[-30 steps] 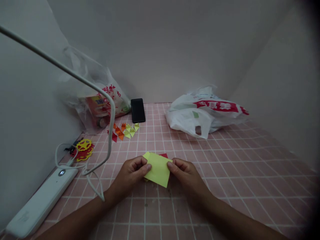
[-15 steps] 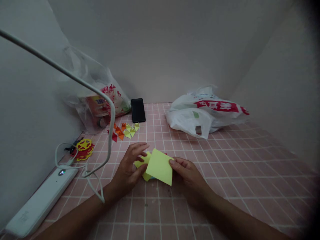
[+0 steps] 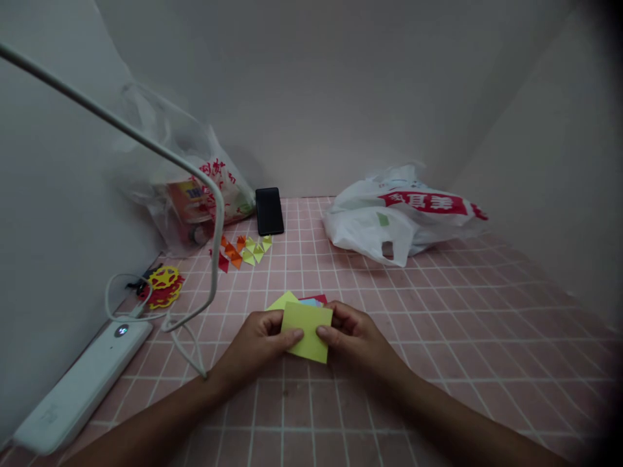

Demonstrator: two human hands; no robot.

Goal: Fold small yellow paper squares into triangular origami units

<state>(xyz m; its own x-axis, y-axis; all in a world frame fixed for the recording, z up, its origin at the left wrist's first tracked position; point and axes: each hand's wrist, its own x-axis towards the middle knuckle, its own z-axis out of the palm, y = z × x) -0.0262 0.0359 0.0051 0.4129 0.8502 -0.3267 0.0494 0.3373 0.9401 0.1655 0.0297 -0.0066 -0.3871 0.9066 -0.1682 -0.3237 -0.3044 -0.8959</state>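
A yellow-green paper square (image 3: 307, 327) is held just above the pink gridded table (image 3: 438, 337). My left hand (image 3: 257, 347) pinches its left edge with thumb on top. My right hand (image 3: 353, 337) pinches its right edge the same way. Under and behind it lies a small stack of coloured paper (image 3: 304, 301), with yellow, blue and red edges showing.
Several small folded paper triangles (image 3: 243, 251) lie in a row near a black phone (image 3: 269, 211). A clear plastic bag (image 3: 189, 194) leans back left, a white plastic bag (image 3: 399, 217) back right. Yellow and red paper cutouts (image 3: 163, 287), a white power strip (image 3: 78, 383) and its cable (image 3: 214, 220) occupy the left.
My left hand, which had let go and spread its fingers half a second ago, has come back to grip the sheet's left edge. Both hands now hold it closer together.
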